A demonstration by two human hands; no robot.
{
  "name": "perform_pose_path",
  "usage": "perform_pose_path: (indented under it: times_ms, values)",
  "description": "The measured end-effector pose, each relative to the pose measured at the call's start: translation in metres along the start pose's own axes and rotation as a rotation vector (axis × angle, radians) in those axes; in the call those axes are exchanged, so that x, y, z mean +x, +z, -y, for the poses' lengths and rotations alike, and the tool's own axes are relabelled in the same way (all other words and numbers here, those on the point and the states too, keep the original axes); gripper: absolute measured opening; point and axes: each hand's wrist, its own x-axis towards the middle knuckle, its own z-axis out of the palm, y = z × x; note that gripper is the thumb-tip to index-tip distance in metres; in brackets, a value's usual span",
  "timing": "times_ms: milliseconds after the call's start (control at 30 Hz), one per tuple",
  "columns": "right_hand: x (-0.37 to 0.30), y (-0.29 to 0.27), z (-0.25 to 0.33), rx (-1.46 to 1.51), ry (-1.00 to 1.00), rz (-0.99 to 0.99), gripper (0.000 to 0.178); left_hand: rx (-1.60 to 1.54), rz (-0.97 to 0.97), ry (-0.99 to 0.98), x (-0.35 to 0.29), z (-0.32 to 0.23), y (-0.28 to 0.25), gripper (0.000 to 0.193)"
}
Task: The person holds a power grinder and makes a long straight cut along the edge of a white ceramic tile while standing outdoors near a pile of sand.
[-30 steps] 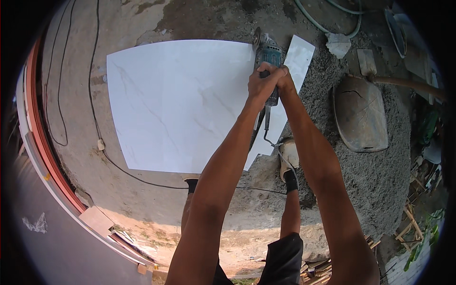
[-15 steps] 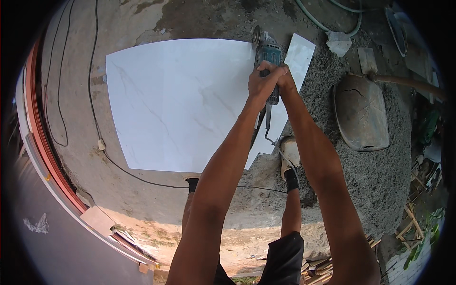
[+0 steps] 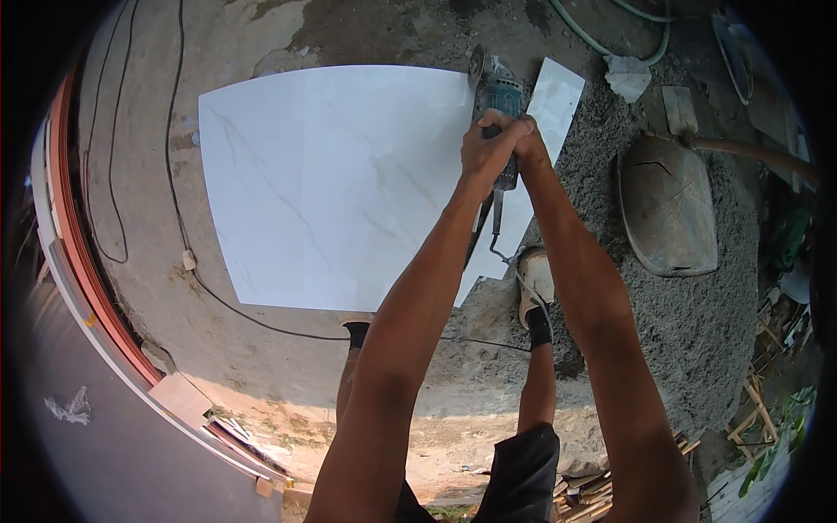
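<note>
Both my hands are wrapped round a teal and black angle grinder (image 3: 500,98). My left hand (image 3: 490,150) grips its body from the left, and my right hand (image 3: 528,144) closes on it from the right, partly covered by the left. The grinder's disc (image 3: 476,66) stands on edge at the far edge of a large white marbled tile (image 3: 323,192); whether it touches cannot be made out. Right of the grinder lies a narrow strip of the same tile (image 3: 556,91), with a dark gap between the two pieces showing below my hands. The grinder's cord hangs toward my right foot.
A shovel (image 3: 670,209) rests on grey wet mortar (image 3: 663,322) at the right. Beyond are a broken lump (image 3: 627,78) and a green hose (image 3: 580,35). Black cable with a pale connector (image 3: 189,260) crosses the concrete at left and runs behind my legs. My right shoe (image 3: 536,277) is beside the tile.
The whole view has shifted slightly, moving the scene a little to the right. My hands keep the same hold on the grinder at the tile's far edge.
</note>
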Motion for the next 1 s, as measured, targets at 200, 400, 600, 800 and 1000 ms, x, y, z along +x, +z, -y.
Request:
perform_pose_path:
  times_ms: [200,400,600,800,1000]
  values:
    - [-0.005,0.005,-0.003,0.054,-0.057,-0.011,0.029,0.030,-0.017,0.003,-0.007,0.002,-0.003,0.065]
    - [-0.029,0.010,0.006,0.063,0.023,-0.012,0.017,0.022,-0.028,-0.008,-0.020,0.005,-0.003,0.067]
    - [-0.036,0.015,0.002,0.065,0.033,-0.020,0.017,0.010,-0.007,-0.019,-0.026,0.012,-0.008,0.070]
    - [-0.041,0.014,-0.005,0.010,0.035,-0.014,0.015,0.023,-0.027,-0.013,-0.033,0.017,-0.011,0.070]
    - [-0.042,0.015,-0.023,-0.004,-0.050,-0.018,0.031,0.010,-0.034,-0.011,-0.038,0.027,-0.014,0.065]
